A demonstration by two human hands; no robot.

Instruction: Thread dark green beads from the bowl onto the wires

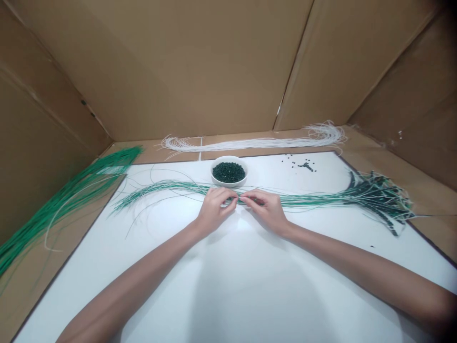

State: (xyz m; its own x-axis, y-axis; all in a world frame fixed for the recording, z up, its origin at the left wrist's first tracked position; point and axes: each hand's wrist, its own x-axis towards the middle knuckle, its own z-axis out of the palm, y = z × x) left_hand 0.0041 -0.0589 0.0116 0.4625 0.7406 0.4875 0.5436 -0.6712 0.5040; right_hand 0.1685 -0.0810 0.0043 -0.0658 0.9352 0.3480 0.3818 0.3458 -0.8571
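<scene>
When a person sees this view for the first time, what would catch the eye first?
Probably the white bowl of dark green beads, just beyond the two hands, near the middle. Next, the long green strands running sideways under the hands, with a dark, bushy end at the right, and the thick green bundle at the far left.

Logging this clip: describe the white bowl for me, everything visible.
The white bowl is shallow, rounded and smooth; plastic or ceramic, I cannot tell. It stands upright on the white surface, beyond both hands, and holds a heap of small dark green pieces like beads, below its rim. Neither hand touches it. Green strands run past its near side; whether any touch it is unclear.
</scene>
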